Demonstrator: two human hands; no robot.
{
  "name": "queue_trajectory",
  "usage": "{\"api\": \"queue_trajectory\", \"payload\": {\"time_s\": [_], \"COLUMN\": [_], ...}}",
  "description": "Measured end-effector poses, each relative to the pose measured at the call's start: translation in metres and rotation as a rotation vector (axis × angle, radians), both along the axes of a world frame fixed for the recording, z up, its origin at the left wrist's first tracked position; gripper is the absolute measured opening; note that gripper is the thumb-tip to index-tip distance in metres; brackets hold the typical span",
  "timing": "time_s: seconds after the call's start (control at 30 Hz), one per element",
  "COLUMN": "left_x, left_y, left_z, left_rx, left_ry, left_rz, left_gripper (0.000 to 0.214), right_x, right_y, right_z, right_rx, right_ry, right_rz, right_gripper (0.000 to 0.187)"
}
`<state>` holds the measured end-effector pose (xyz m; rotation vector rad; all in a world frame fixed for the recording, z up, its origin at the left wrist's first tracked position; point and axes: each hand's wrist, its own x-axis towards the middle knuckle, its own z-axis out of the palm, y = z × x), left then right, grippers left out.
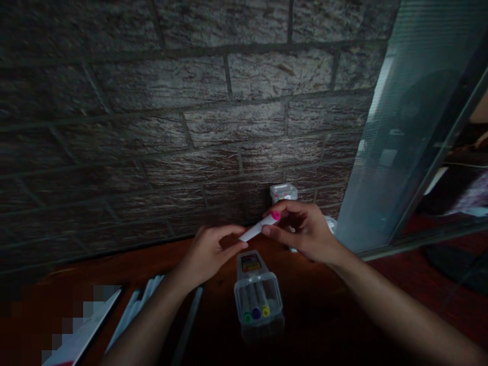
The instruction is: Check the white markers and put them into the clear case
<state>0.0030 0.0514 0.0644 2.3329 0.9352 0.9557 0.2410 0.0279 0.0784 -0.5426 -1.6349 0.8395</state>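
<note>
A white marker [253, 231] with a pink end, held in 2 hands above a wooden table [168, 252].
The left hand [208, 252] pinches the marker's plain white end between thumb and fingers; the right hand [307, 231] grips it near the pink end, so it slants upward to the right, just beyond an open clear case [280, 297]. In that case, 3 capped pens [255, 313] show green, purple and yellow ends. Another clear box [284, 190] stands behind the right hand, near the block wall [213, 127]. Around the left forearm lie several pale rods [131, 310], perhaps more markers; the gloom makes it hard to tell.
</note>
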Motion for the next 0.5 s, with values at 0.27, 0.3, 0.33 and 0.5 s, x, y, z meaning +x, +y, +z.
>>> {"api": "queue_trajectory", "payload": {"time_s": [0.27, 0.3, 0.33, 0.5], "left_x": [0.001, 0.001, 0.002, 0.008], "left_y": [-0.003, -0.003, -0.003, -0.008], "left_z": [0.006, 0.007, 0.007, 0.004], "left_rx": [0.202, 0.208, 0.222, 0.303], "left_ry": [-0.092, -0.09, -0.084, -0.073], "left_rz": [0.059, 0.071, 0.081, 0.056], "left_gripper": [0.006, 0.006, 0.006, 0.004], "right_x": [-0.024, -0.024, -0.024, -0.02], "right_y": [-0.008, -0.009, -0.01, -0.016], "right_z": [0.032, 0.032, 0.032, 0.033], "right_rx": [0.369, 0.399, 0.423, 0.474], "right_ry": [-0.341, -0.355, -0.366, -0.418], "right_rz": [-0.066, -0.07, -0.066, -0.032], "right_gripper": [0.01, 0.012, 0.014, 0.014]}}
